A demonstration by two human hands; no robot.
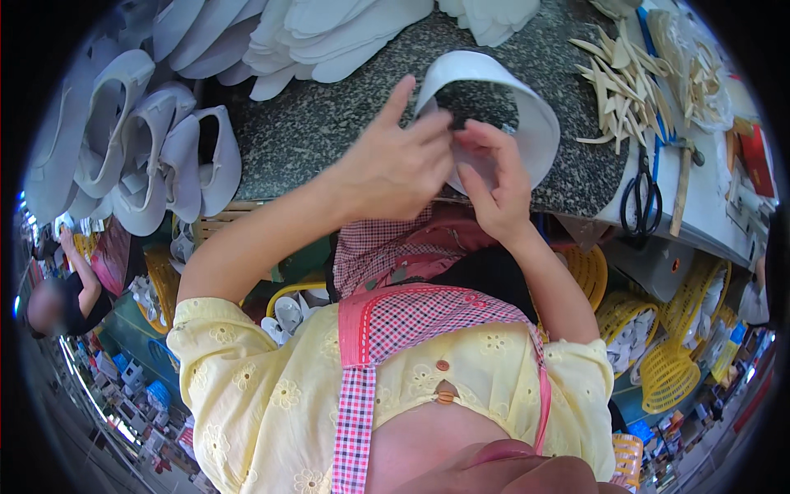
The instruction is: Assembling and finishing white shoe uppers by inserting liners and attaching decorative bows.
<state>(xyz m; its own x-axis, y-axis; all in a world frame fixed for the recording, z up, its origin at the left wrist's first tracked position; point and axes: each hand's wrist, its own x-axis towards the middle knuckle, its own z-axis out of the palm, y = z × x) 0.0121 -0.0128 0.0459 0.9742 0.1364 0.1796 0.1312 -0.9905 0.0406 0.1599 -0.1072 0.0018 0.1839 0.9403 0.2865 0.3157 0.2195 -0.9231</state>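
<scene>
"Speckled dark tabletop (321, 132) before us, with white shoe tops (141, 216) at its left and flat white pieces (354, 41) stacked at the far side. What do we have at our hands?"

"We have a curved white band (539, 136), looped over the tabletop just beyond them. Our left hand (403, 156) stretches its forefinger, the other fingers bent by the band's left edge."

"And our right hand (498, 181)?"

"Its thumb and fingers curve, tips apart, by the band's near side. We cannot tell whether either hand pinches it. Black scissors (642, 183) lie to our right, near pale pointed strips (623, 58)."
</scene>
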